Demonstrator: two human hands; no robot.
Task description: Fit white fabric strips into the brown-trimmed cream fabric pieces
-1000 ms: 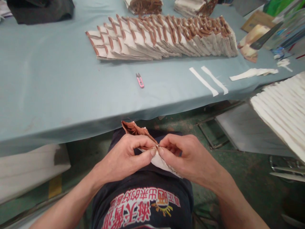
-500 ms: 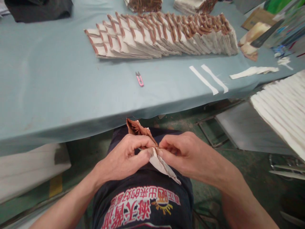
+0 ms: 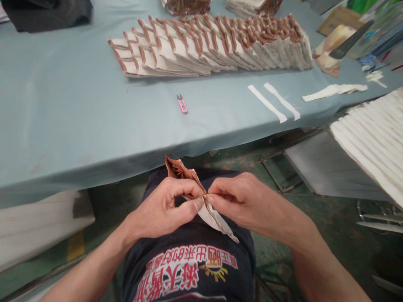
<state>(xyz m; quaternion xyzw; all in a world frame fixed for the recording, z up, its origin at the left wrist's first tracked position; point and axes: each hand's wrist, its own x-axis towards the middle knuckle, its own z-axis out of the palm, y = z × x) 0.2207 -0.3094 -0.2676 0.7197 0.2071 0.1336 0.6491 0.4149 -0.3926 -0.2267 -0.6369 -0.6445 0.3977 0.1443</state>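
A brown-and-white sewn fabric piece (image 3: 217,219) lies above my lap, its brown pleated end pointing toward the table and its white end toward me. My left hand (image 3: 171,205) pinches the middle of it between thumb and fingers. Right beside it, my right hand (image 3: 241,200) pinches the same spot, fingertips almost meeting the left ones. The fingers cover the part of the fabric between them. Under both hands is a dark apron (image 3: 189,268) with red and white printed characters and a yellow sun.
The table (image 3: 78,113) has a blue-grey cover. On it are a long row of similar folded fabric pieces (image 3: 204,46), pink thread snips (image 3: 181,104) and two white strips (image 3: 267,104). A stack of white folded cloth (image 3: 374,138) stands at the right.
Both hands stay pinched on the fabric with only slight finger movement. The view has shifted a little, so the table's things appear slightly further left.
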